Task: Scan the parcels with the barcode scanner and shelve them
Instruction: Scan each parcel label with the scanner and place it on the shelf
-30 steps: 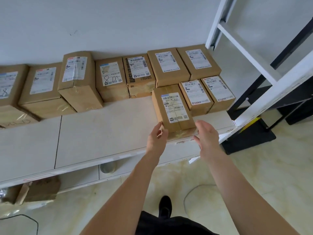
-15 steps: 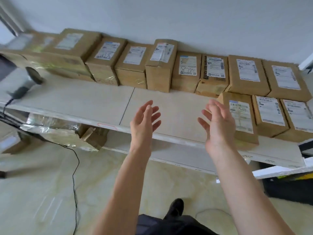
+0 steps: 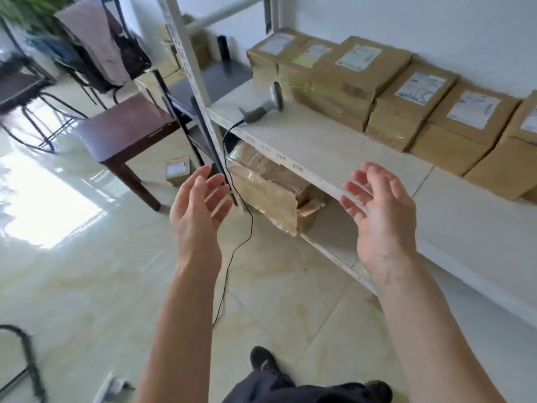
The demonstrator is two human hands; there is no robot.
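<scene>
A person's two bare hands are raised in front of a white metal shelf unit (image 3: pixel 325 141), both empty with fingers spread and relaxed. The left hand (image 3: pixel 197 205) is palm-right, its fingertips near the rack's upright post (image 3: pixel 191 68). The right hand (image 3: pixel 380 210) faces it, palm-left, hovering just in front of the shelf's front edge.

Beyond the hands, a grey barcode scanner (image 3: pixel 263 106) lies on the shelf board near its left end, its black cable (image 3: pixel 244 228) dropping over the edge to the floor between the two hands. A faint green glow streaks across the boxes beside its head.

Behind the right hand, a row of brown cardboard parcels (image 3: pixel 406 97) lines the back of the shelf against the wall, each with a white shipping label on top; the print is too blurred to read. Small digits are stuck along the shelf edge, roughly "217" and "216".

Under the shelf, between the hands, sits a taped, torn carton (image 3: pixel 270 193). Past the left hand, a small parcel (image 3: pixel 177 170) lies on the tiled floor beside a dark wooden chair (image 3: pixel 125 132).
</scene>
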